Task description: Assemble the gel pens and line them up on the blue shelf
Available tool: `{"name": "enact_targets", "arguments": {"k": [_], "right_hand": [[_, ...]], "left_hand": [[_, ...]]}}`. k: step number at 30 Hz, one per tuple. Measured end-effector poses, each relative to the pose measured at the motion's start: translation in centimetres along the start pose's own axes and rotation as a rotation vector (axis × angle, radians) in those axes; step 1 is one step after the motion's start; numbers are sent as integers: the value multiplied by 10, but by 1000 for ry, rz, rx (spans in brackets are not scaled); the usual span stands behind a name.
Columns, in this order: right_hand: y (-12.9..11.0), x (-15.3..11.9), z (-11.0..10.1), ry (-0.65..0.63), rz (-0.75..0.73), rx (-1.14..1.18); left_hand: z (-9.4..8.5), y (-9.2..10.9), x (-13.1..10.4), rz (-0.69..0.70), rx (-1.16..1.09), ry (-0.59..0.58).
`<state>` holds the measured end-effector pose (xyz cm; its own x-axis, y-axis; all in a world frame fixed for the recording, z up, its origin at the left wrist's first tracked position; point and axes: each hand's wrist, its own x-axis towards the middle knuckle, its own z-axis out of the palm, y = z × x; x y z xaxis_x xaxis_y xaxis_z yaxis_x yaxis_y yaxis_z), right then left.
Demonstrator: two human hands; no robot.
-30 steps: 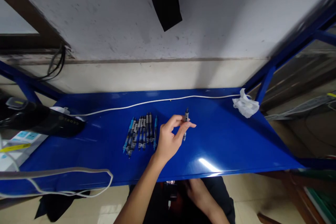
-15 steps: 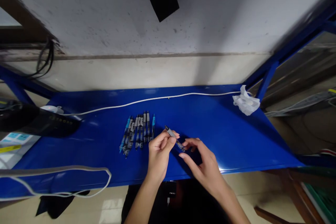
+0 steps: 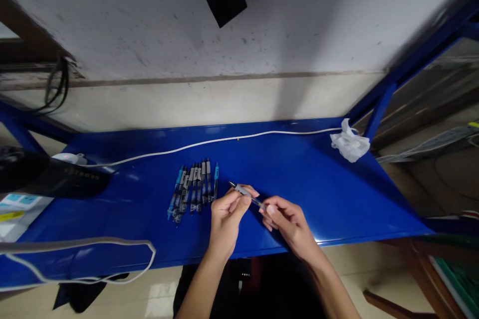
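Observation:
Between my two hands is a pen with a grey upper part and a clear barrel, tilted down to the right above the blue table. My left hand pinches it around its grey part, thumb on the near side. At the lower end, the thumb and fingers of my right hand are closed on the pen's tip, which they hide. Left of my hands, several pens with grey or light-blue tops lie side by side on the table. A single light-blue-topped pen lies at their right edge.
A white cable runs along the back of the blue table. Crumpled white tissue sits at the back right. On the left are a dark cylindrical object, a white box and a looped white cable.
My right hand has closed its fingers on the pen's lower end, having been apart before. The pen lies at a flatter slant. My left hand keeps its grip.

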<state>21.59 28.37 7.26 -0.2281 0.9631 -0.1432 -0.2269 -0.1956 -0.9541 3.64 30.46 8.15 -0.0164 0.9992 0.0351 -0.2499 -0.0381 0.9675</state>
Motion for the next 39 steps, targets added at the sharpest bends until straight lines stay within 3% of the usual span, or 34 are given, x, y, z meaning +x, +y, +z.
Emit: {"name": "enact_targets", "arguments": {"k": [5,9,12,16,19,22,27,30,39], "right_hand": [[-5,9,1,199,-41,350],[-29,23,-3,349,-96,452],[-56,47,-6,264,-127,460],[-84,99,-11,82,-198,609],[-87,139,-18,-21,-163,765],[-76,164,-23,-42,-102,966],[-59,166,-27,-50,-23,1179],[-57,160,-29,-44,-24,1215],[-52,161,-32,-70,-78,1214]], "left_hand": [[4,3,-1,-9,85,-36],[9,7,-2,129,164,-127],[7,7,-4,281,205,-65],[-2,9,-10,476,309,149],[-21,15,-14,620,425,291],[-51,22,-19,728,574,401],[-89,30,-20,795,718,563],[-90,32,-16,754,673,667],[-83,30,-11,693,684,673]]}}
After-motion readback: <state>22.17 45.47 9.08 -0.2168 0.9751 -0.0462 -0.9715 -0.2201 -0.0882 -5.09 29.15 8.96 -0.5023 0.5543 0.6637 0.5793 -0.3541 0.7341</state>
